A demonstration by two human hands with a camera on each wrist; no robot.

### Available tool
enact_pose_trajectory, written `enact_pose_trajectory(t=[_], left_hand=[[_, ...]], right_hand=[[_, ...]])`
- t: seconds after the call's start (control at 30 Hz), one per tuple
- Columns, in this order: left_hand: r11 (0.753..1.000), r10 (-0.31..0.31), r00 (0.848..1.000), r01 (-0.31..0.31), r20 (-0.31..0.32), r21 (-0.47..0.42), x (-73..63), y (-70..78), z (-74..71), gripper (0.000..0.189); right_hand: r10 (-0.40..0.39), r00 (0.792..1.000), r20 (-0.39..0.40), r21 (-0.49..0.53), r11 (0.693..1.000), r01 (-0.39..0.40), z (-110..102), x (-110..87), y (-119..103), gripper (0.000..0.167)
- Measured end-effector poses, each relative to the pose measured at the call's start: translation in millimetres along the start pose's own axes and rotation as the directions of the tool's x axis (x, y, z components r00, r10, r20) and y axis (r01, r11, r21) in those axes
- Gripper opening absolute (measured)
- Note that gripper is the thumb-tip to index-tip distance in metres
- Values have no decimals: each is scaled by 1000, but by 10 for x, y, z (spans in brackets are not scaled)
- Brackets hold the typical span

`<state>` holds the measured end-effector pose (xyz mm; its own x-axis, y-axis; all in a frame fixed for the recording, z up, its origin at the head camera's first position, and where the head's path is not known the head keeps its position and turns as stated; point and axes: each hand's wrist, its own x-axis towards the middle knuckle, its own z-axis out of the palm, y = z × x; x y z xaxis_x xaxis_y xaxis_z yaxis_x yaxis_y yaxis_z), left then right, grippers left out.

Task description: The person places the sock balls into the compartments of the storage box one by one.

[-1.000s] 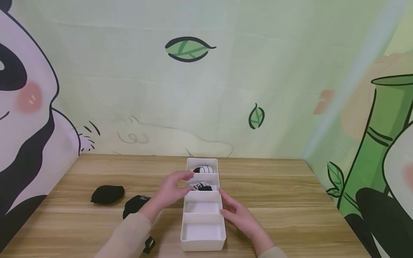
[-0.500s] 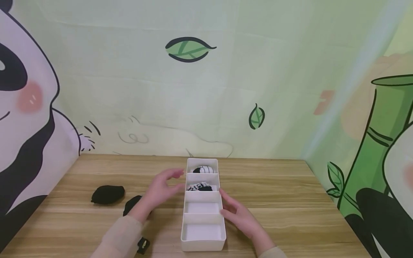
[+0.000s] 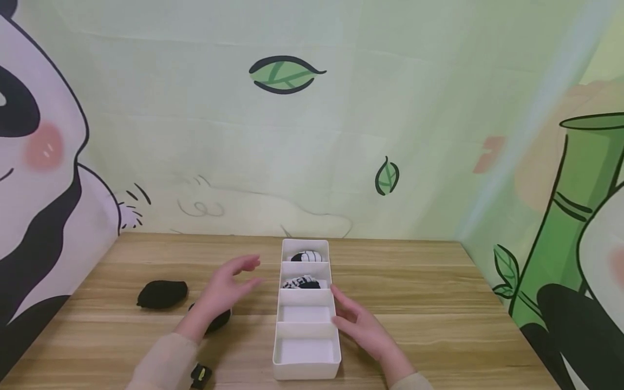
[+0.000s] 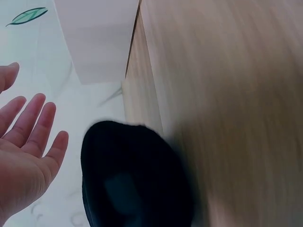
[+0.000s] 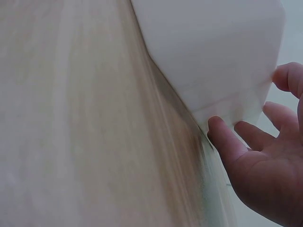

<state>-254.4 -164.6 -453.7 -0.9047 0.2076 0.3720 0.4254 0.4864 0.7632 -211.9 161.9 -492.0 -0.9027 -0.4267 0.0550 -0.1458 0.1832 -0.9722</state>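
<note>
A long white divided box [image 3: 307, 370] stands on the table. Its farthest compartment holds a black-and-white striped bundle [image 3: 310, 256], sock-like in look; the one before it holds a patterned black-and-white bundle [image 3: 302, 282]. My left hand [image 3: 219, 292] hangs to the left of the box, fingers loosely extended and holding nothing. Partly hidden under that forearm lies a black cloth bundle [image 3: 219, 322], which also looms dark in the left wrist view. With its fingertips, my right hand [image 3: 363, 331] touches the box's right side, as the right wrist view [image 5: 270, 165] shows.
Another black bundle [image 3: 162, 294] lies farther left on the wooden table [image 3: 414, 281]. A small black item [image 3: 200, 375] with a yellowish mark sits near the front, partly behind the left sleeve. A printed backdrop [image 3: 312, 135] rises behind the table.
My left hand has moved left, away from the patterned bundle in the second compartment, which now shows more fully. My right hand stays against the box.
</note>
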Motion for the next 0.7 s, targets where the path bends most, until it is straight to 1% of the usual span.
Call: enact_pose_trajectory(t=[0.17, 0.37, 0.5, 0.7], left_hand=[[1000, 0, 1000, 0, -18, 11, -82, -53, -123, 47], [997, -33, 999, 36, -33, 76, -199, -135, -282, 49], [995, -53, 998, 55, -28, 88, -253, -202, -363, 49], [991, -84, 996, 86, -30, 98, -345, -245, -458, 52]], right_hand=[[1, 1000, 3, 3, 1000, -1, 3, 1, -7, 65], [-14, 1000, 17, 17, 1000, 13, 0, 2, -25, 65], [-17, 1000, 26, 28, 999, 16, -5, -1, -24, 65], [-10, 1000, 20, 15, 1000, 9, -4, -3, -21, 65]])
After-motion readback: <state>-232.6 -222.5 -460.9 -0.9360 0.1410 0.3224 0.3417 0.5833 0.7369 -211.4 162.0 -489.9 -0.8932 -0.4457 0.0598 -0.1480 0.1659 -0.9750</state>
